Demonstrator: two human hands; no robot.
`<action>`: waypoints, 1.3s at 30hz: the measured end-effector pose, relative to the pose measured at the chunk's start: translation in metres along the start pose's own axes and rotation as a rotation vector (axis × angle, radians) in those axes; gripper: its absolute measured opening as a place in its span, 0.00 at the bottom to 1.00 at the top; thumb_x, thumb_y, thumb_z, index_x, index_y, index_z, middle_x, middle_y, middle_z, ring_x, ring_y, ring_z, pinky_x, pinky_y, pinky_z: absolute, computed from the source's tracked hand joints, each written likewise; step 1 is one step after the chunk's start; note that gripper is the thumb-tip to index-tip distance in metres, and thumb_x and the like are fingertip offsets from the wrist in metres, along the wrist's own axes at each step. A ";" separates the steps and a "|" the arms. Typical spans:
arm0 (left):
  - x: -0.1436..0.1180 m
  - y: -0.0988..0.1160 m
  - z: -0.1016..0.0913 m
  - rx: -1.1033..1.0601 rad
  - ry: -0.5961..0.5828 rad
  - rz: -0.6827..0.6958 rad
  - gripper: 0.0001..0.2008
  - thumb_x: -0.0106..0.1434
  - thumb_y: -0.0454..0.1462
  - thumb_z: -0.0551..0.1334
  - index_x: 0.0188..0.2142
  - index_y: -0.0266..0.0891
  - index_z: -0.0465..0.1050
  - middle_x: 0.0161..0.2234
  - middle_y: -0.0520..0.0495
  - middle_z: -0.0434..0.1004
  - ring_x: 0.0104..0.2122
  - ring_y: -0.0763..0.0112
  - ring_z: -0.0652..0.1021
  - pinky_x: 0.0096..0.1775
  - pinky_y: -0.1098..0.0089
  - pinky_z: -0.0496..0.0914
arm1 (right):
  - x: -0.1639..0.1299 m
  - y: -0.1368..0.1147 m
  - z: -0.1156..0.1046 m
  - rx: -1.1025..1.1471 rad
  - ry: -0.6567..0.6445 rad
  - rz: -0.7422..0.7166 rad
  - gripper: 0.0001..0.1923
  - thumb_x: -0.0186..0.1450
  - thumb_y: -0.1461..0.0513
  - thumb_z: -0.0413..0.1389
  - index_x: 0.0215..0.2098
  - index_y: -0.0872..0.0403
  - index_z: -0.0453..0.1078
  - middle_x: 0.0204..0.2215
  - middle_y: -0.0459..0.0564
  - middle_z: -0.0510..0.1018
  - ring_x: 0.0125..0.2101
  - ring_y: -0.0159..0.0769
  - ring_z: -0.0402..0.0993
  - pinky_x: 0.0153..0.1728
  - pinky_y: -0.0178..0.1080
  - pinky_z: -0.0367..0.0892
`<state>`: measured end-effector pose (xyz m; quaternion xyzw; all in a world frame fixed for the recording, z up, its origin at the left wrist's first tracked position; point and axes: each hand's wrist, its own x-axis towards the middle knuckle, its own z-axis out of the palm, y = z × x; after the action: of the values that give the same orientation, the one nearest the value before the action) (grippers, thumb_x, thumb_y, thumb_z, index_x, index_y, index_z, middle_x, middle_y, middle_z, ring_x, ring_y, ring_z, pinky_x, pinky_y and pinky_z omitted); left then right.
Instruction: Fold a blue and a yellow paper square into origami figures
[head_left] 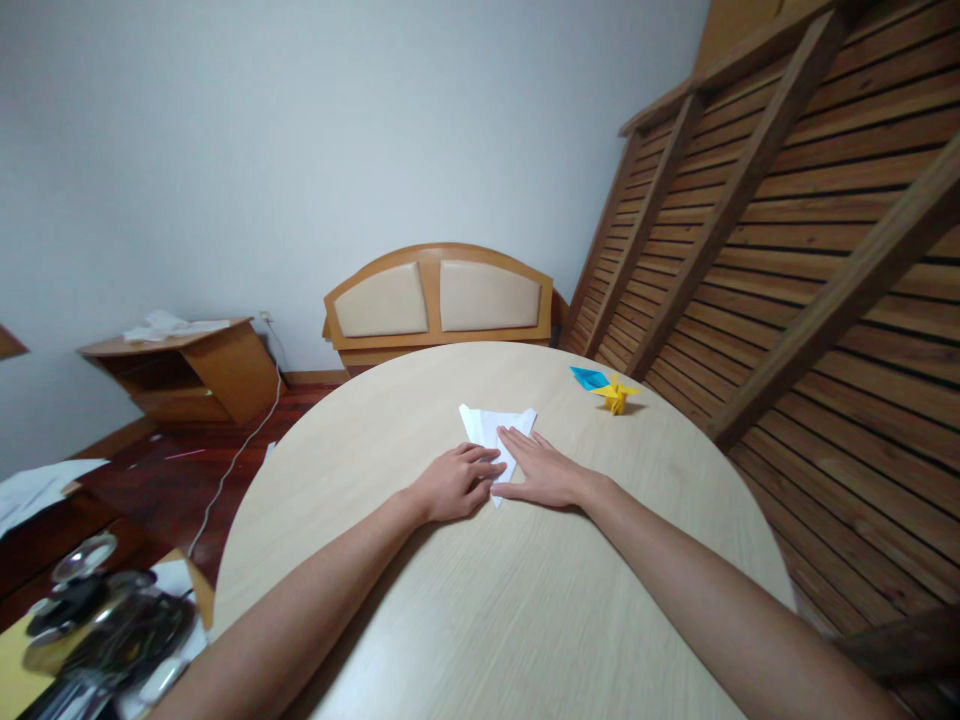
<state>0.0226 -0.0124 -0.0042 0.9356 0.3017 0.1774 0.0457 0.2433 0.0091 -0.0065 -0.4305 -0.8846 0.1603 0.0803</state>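
A folded sheet of white paper (pixel 487 420) lies on the round table (pixel 420 410), its wide edge away from me and its point toward me. My left hand (pixel 459 482) rests along the paper's left side, fingers loosely bent over it. From the right, my right hand (pixel 541 470) lies flat on the paper, fingers stretched and thumb apart near the lower point. Neither hand grips the sheet. Both hands hide parts of its folds.
Toward the table's right edge stand a yellow origami figure (pixel 616 394) and a blue folded paper (pixel 589 378). Wooden slats (pixel 750 300) lean on the right. Behind is a headboard (pixel 439 255). A low cabinet (pixel 202 370) and a cluttered surface (pixel 22 655) lie left.
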 end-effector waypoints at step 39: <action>-0.002 0.003 -0.006 -0.124 -0.034 0.194 0.13 0.69 0.37 0.57 0.49 0.40 0.76 0.53 0.43 0.77 0.53 0.62 0.75 0.60 0.59 0.64 | 0.002 0.031 -0.005 0.120 0.101 -0.169 0.22 0.72 0.56 0.47 0.62 0.49 0.66 0.66 0.52 0.62 0.67 0.44 0.52 0.66 0.52 0.47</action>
<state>0.0206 -0.0160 0.0009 0.9587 0.1974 0.1834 0.0911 0.2661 0.0301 -0.0126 -0.3565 -0.9013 0.1838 0.1638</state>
